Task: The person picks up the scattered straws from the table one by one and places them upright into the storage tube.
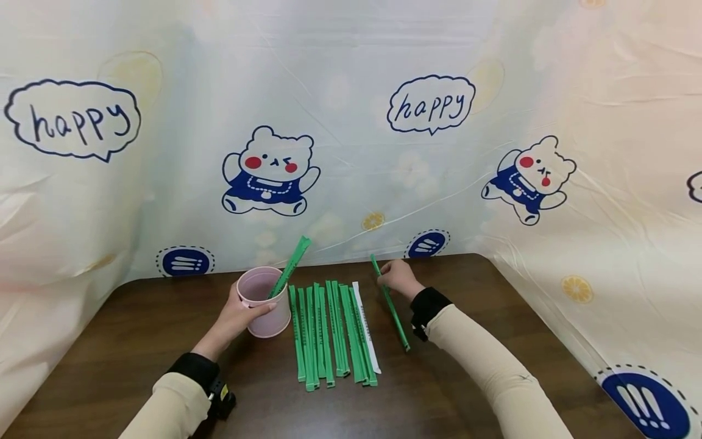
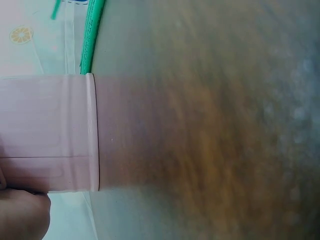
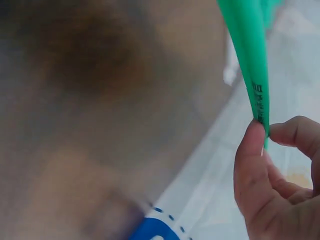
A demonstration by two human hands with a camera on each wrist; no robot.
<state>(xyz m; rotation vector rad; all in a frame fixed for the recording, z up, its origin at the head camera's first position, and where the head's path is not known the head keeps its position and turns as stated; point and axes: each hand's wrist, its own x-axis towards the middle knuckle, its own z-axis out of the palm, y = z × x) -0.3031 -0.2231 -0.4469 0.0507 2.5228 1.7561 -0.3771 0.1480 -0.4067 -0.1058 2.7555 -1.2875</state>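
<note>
My left hand [image 1: 237, 316] grips a pink bucket [image 1: 269, 323] by its left side, thumb across the front near the rim. Inside the bucket leans a green wrapped straw [image 1: 296, 259], its upper part sticking out over the right rim. My right hand [image 1: 400, 279] pinches another green wrapped straw [image 1: 396, 320] between thumb and fingers; dark printing shows on its wrapper [image 3: 252, 60] in the right wrist view. Between the hands, several green wrapped straws [image 1: 309, 335] lie side by side, with a white wrapped straw [image 1: 366, 329] along their right edge.
All of this is on a dark brown wooden table [image 1: 307, 414]. Behind it and along its sides hangs a pale printed curtain [image 1: 351, 91] with bears and speech bubbles, meeting the table's back edge.
</note>
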